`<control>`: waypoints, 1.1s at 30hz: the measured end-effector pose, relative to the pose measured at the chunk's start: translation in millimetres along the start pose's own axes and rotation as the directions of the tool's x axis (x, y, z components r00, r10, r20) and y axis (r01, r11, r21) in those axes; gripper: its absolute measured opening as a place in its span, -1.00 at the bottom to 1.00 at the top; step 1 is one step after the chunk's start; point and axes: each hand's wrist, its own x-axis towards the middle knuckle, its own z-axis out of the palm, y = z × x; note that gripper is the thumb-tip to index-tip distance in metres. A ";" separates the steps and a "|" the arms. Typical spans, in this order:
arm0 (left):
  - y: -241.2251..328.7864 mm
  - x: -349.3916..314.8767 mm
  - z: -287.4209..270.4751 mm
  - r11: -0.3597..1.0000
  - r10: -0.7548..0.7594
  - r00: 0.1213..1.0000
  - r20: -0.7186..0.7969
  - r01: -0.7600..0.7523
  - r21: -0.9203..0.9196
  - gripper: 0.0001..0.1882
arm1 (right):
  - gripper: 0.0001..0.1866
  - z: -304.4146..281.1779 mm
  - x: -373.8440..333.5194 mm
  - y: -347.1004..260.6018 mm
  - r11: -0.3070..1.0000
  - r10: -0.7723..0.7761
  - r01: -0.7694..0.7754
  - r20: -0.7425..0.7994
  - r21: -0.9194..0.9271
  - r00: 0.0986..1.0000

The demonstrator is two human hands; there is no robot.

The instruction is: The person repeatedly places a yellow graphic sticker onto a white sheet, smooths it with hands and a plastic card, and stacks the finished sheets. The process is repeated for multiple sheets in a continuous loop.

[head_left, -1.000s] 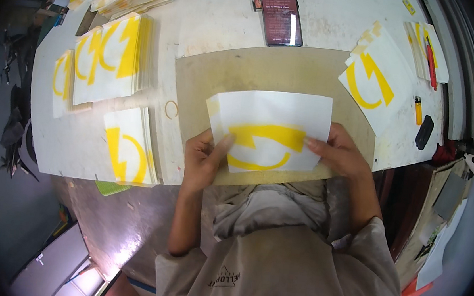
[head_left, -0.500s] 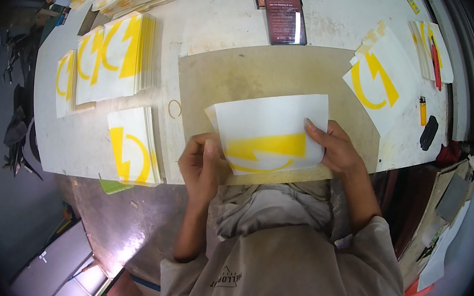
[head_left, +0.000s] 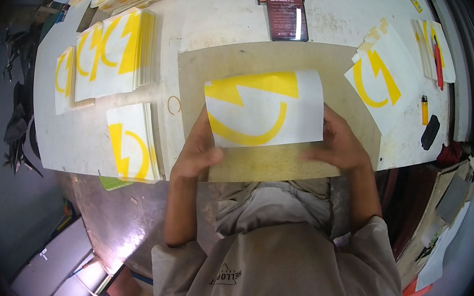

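Observation:
A white paper piece printed in yellow point(head_left: 263, 108) is curved over the front part of the mat, its printed face toward me. At its left edge is my left hand point(head_left: 196, 144), the fingers partly hidden behind the paper and the thumb, a little blurred, near the lower left corner. My right hand point(head_left: 343, 142) bears on the right edge, with some fingers behind it and the thumb stretched out below, apart from the paper. Both hands hold the piece between them from its sides. Whether it is folded or a single sheet I cannot tell.
A grey-brown mat point(head_left: 246, 166) lies under my hands. Left are stacks of similar printed papers point(head_left: 144, 48) and a smaller stack point(head_left: 135, 141). Loose printed papers point(head_left: 377, 81), a yellow lighter point(head_left: 424, 110) and a red pen point(head_left: 438, 66) lie right. A phone point(head_left: 284, 13) lies behind.
The paper has turned so its yellow print faces up more fully, and it has moved slightly away from me. My hands have shifted to its two side edges, thumbs off its face.

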 end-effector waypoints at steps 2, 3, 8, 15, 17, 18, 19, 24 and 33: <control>16.0 4.5 19.5 0.954 0.015 0.999 -0.036 -0.004 0.300 -0.10 | -0.38 -0.2 2.7 6.0 0.994 0.053 -0.062 -0.098 -0.085 0.994; 12.7 4.9 22.7 0.966 -0.046 0.989 -0.141 0.081 0.246 -0.10 | -0.43 -2.2 5.5 10.2 0.993 0.054 -0.067 -0.128 -0.097 0.990; -7.0 0.9 43.0 0.879 0.113 0.836 -0.537 0.167 0.446 -0.11 | -0.60 5.3 16.0 9.1 0.973 0.114 -0.164 -0.280 -0.163 0.953; -23.2 -4.5 72.2 -0.016 0.387 0.914 0.120 -0.124 0.992 -0.61 | -0.54 13.8 20.5 7.4 0.939 0.128 -0.234 -0.378 -0.252 0.917; -32.3 -6.5 68.2 -0.008 0.374 0.920 0.118 -0.125 0.992 -0.58 | -0.52 22.0 15.2 5.9 0.867 -0.061 -0.168 -0.436 -0.468 0.898; -35.9 -6.5 65.9 -0.010 0.370 0.921 0.123 -0.129 0.992 -0.56 | -0.52 28.4 6.4 6.5 0.723 -0.244 -0.128 -0.425 -0.679 0.872; -37.1 -8.7 65.6 -0.003 0.374 0.919 0.122 -0.130 0.991 -0.56 | -0.52 35.6 -4.0 7.3 0.526 -0.408 -0.112 -0.365 -0.843 0.837; -37.7 -9.6 66.2 0.018 0.370 0.921 0.121 -0.137 0.990 -0.59 | -0.63 53.8 -32.2 32.0 0.183 -0.541 0.199 0.070 -0.963 0.838; -30.2 -42.3 57.5 0.011 0.042 0.998 0.038 -0.038 0.999 -0.33 | -0.54 68.7 -44.3 53.9 0.058 -0.315 0.062 0.040 -0.996 0.948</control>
